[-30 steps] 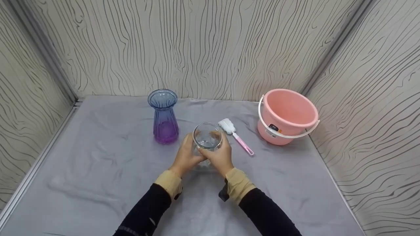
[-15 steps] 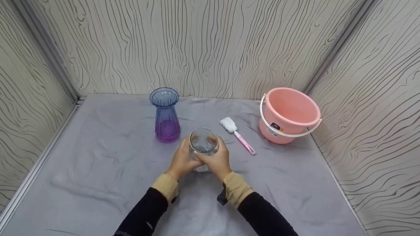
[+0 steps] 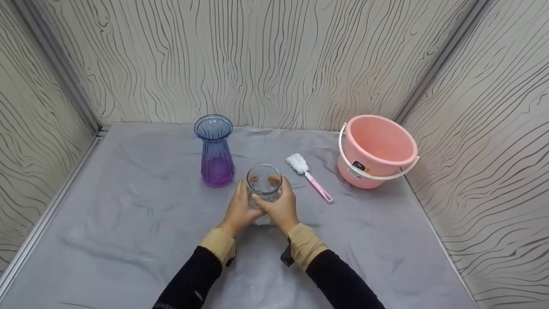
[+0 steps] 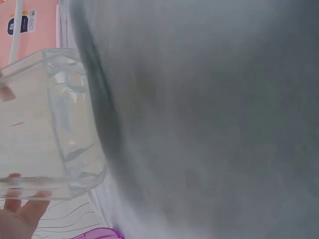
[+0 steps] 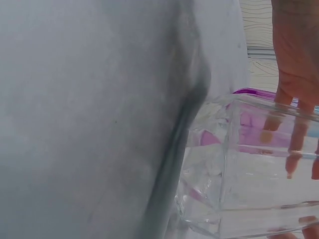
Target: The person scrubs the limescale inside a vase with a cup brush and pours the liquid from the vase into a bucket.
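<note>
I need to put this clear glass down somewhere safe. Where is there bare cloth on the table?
The widest bare cloth lies left of both hands, in front of the purple vase. More lies at near right, in front of the pink bucket. It is crowded behind the clear glass, held by left hand and right hand: vase, brush, bucket.

purple vase, brush, pink bucket
</note>
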Action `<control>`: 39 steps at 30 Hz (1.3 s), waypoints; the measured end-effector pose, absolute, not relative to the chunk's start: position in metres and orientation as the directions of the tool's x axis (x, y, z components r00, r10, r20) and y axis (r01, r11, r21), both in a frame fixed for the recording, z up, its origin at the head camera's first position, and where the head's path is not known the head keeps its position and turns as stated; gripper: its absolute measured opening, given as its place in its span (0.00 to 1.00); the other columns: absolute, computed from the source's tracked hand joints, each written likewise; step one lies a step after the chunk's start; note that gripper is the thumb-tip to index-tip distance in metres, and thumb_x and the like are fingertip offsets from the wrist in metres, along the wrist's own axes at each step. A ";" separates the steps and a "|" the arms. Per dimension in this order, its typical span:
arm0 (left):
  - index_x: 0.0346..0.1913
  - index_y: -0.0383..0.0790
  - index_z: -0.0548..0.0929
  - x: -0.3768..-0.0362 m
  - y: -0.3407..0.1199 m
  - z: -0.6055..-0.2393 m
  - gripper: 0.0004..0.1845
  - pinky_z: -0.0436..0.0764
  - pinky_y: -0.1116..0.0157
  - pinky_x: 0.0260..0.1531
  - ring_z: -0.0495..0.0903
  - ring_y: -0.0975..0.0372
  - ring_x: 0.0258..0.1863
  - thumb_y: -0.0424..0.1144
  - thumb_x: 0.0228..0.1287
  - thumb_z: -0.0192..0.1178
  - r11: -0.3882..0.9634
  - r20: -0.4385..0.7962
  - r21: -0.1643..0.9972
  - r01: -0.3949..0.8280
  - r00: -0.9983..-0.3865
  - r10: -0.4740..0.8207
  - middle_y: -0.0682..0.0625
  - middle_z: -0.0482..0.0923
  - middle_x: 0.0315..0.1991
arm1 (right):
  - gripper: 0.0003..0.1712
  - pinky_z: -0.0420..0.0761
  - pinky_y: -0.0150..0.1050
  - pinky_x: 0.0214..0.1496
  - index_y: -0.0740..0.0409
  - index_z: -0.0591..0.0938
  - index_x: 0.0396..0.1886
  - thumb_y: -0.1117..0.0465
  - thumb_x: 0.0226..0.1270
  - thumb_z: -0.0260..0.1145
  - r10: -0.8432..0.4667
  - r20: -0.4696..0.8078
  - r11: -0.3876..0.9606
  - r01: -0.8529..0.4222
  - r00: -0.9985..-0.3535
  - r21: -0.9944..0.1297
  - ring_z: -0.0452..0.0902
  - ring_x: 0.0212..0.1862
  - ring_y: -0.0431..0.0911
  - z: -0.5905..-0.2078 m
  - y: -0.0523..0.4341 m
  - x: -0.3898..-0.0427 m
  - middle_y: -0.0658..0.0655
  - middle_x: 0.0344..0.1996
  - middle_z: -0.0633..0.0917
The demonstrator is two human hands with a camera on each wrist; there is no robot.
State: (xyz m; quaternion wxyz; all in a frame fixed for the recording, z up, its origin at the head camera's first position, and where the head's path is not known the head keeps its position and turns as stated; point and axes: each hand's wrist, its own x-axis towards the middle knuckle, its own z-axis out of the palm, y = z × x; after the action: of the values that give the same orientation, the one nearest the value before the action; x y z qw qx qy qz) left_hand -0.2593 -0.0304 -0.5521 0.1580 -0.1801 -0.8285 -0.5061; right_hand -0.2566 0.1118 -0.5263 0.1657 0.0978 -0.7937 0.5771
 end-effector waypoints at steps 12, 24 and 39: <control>0.72 0.27 0.60 -0.263 -0.029 -0.553 0.49 0.67 0.46 0.69 0.67 0.41 0.69 0.33 0.49 0.75 0.328 0.469 0.820 0.469 -0.879 0.086 0.31 0.68 0.67 | 0.41 0.75 0.50 0.66 0.64 0.73 0.60 0.55 0.49 0.83 -0.016 0.377 0.370 -0.356 -0.926 -0.858 0.76 0.61 0.54 -0.528 0.104 -0.260 0.62 0.55 0.79; 0.70 0.34 0.62 -0.269 -0.022 -0.553 0.47 0.71 0.39 0.63 0.72 0.42 0.66 0.38 0.51 0.80 0.168 0.448 0.880 0.443 -0.894 0.010 0.33 0.74 0.63 | 0.41 0.75 0.52 0.66 0.64 0.73 0.62 0.51 0.54 0.82 -0.133 0.304 0.331 -0.332 -0.943 -0.884 0.73 0.64 0.55 -0.524 0.116 -0.262 0.63 0.59 0.78; 0.70 0.35 0.63 -0.271 -0.011 -0.557 0.45 0.67 0.40 0.67 0.68 0.45 0.69 0.37 0.54 0.78 0.172 0.433 0.886 0.431 -0.901 0.029 0.37 0.74 0.65 | 0.32 0.77 0.61 0.61 0.59 0.80 0.62 0.54 0.60 0.78 -0.351 0.171 0.323 -0.291 -0.920 -0.901 0.78 0.57 0.54 -0.517 0.168 -0.282 0.62 0.55 0.84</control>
State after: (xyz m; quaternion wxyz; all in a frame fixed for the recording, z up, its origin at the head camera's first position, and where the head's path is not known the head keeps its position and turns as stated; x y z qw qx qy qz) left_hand -0.2708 -0.0114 -0.5571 0.1608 -0.1536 -0.7485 -0.6248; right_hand -0.2817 0.1685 -0.5170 -0.0277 0.1975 -0.8129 0.5472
